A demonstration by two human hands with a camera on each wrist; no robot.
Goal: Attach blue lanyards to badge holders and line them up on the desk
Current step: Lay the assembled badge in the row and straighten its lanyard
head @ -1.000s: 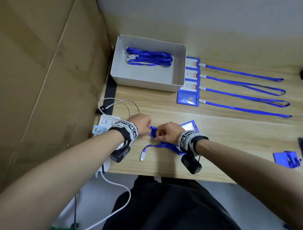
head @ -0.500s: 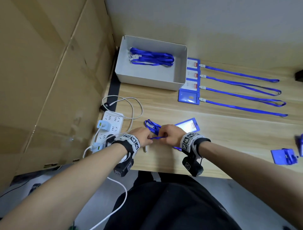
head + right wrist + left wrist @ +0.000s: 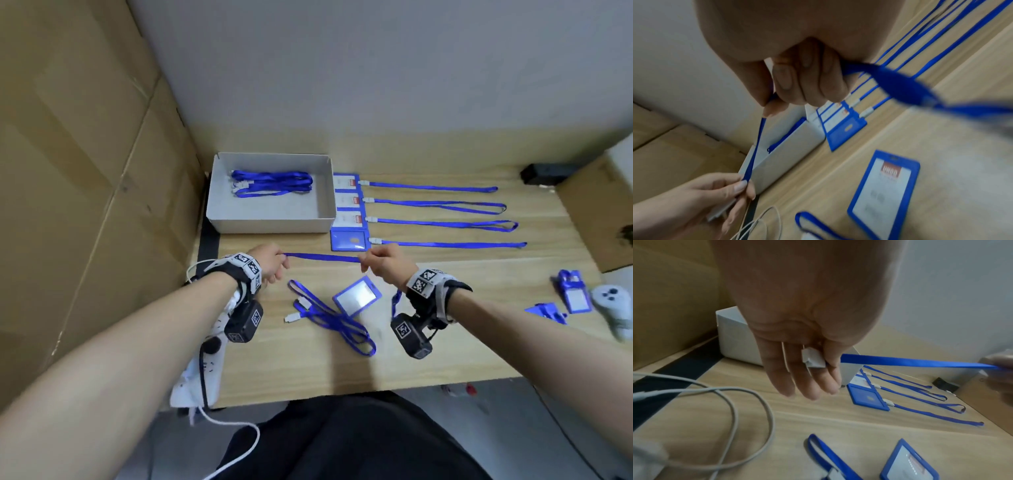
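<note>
Left hand point(image 3: 270, 262) pinching white clip point(image 3: 813, 359) of blue lanyard point(image 3: 322, 257), right hand point(image 3: 385, 262) pinching strap, stretched mid-frame above desk point(image 3: 445, 342), clip seen only by left wrist, loose badge holder point(image 3: 885, 190) below, label blurred, unreadable.

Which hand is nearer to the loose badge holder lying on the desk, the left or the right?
Right. The right hand is just above and slightly right of the loose badge holder; the left hand is farther off, to its upper left. Both pinch the stretched lanyard.

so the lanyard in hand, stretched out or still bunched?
Stretched. The lanyard runs straight and taut between the left hand, gripping its white clip end, and the right hand, above the desk.
</note>
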